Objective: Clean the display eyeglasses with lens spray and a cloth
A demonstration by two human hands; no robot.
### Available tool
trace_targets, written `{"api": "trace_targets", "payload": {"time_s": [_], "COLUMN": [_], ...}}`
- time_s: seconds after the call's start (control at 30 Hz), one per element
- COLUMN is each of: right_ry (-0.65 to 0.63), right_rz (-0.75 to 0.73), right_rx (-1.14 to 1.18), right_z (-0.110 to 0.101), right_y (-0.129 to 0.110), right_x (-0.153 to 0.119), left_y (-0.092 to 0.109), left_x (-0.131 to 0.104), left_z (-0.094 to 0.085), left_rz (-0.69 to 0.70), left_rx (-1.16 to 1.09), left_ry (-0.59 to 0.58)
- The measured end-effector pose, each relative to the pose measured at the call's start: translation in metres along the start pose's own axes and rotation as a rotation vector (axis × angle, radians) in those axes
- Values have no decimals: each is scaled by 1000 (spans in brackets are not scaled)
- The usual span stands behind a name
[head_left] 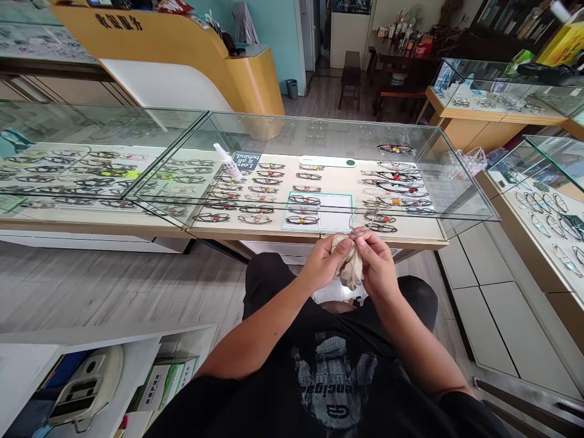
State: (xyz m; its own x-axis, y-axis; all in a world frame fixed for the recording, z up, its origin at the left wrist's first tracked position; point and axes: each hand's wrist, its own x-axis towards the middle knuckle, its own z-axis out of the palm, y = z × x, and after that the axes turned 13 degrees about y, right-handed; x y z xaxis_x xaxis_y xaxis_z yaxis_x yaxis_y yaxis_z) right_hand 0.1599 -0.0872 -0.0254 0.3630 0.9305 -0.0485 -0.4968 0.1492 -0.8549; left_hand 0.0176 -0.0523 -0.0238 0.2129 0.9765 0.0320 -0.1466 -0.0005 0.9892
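Above my lap, my left hand (323, 261) grips a crumpled beige cloth (351, 267). Beside it my right hand (378, 261) pinches a thin-framed pair of glasses (360, 226), whose fine wire outline rises above the fingertips; its lower part is hidden by the fingers and cloth. The two hands nearly meet at the cloth. Just beyond them is a glass display case (319, 240) with rows of glasses inside. A white spray bottle (228, 162) stands tilted in view on the case's left part, near a dark blue sign (247, 160).
More display cases stand at the left and at the right (511, 210). Behind is a curved wooden counter (255, 79). An open white shelf (141, 340) holding a device (89, 386) and boxes is at the lower left.
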Motion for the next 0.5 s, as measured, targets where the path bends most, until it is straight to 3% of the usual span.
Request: {"api": "trace_targets", "payload": {"time_s": [0.17, 0.37, 0.5], "right_ry": [50, 56, 49], "right_rz": [16, 85, 18], "right_rx": [-18, 32, -26], "right_z": [0, 3, 0], "right_y": [-6, 6, 2], "right_x": [0, -3, -4], "left_y": [9, -8, -7], "left_x": [-2, -2, -2], "left_z": [-8, 6, 2], "left_rz": [-56, -26, -33], "left_rx": [-1, -3, -13], "left_ry": [-185, 60, -15]}}
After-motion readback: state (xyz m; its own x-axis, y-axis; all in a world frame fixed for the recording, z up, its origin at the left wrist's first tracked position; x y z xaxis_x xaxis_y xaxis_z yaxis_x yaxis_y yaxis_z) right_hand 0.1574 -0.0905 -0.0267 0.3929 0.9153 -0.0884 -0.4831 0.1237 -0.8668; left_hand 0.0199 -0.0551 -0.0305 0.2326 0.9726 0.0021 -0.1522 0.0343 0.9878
